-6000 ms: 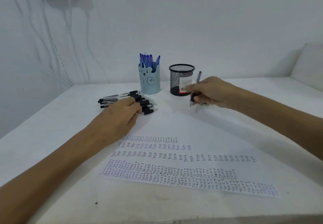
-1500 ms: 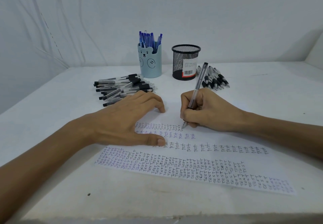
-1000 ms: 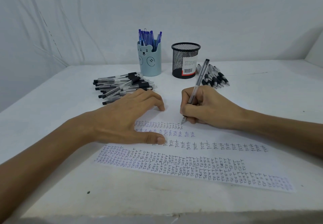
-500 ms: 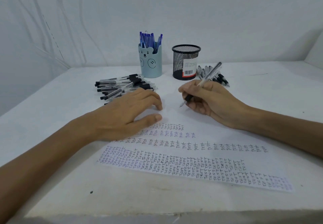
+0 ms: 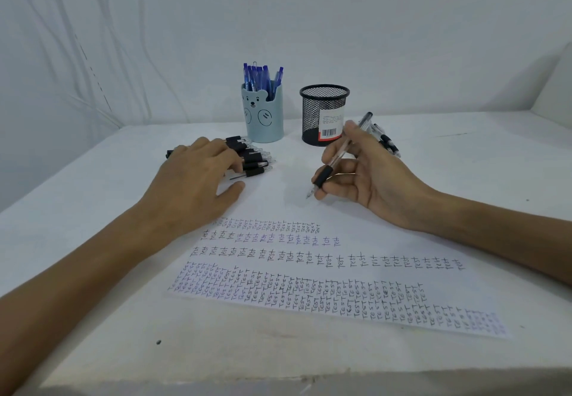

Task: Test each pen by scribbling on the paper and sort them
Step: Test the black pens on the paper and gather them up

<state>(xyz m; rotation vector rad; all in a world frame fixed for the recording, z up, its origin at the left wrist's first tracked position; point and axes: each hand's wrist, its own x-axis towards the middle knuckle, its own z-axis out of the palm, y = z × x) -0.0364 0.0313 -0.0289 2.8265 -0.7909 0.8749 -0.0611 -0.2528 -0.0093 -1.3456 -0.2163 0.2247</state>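
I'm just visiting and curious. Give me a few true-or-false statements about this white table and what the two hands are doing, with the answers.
1. The right hand grips a clear pen with a black grip. True.
2. The light-blue bear-face cup holds red pens. False: it holds blue pens.
3. The left hand lies over the pile of black-and-clear pens. True.
4. The white paper sheet is blank. False: rows of the handwritten word "test" cover much of it.
5. The black wire-mesh cup stands to the left of the bear-face cup. False: it stands to its right.
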